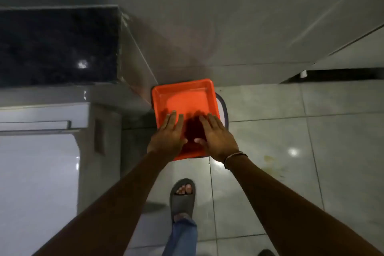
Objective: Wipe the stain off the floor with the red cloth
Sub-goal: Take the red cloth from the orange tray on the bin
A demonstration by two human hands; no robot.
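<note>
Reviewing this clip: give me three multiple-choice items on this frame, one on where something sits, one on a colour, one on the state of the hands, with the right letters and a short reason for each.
1. Where is the yellowish stain on the floor?
A. On the tiles beside the right forearm
B. Inside the tray
C. On the dark countertop

2. What colour is the square tray?
A. Blue
B. Orange-red
C. White

3. What are the left hand and right hand doing?
A. Both are clenched around a cloth
B. One holds a mop
C. Both are open, fingers spread over the tray's near part

Answers:
1 A, the mark lies on the pale tile to the right of the right arm.
2 B, its rim and base are bright orange-red.
3 C, the fingers are extended and nothing is gripped; no red cloth shows in this view.
</note>
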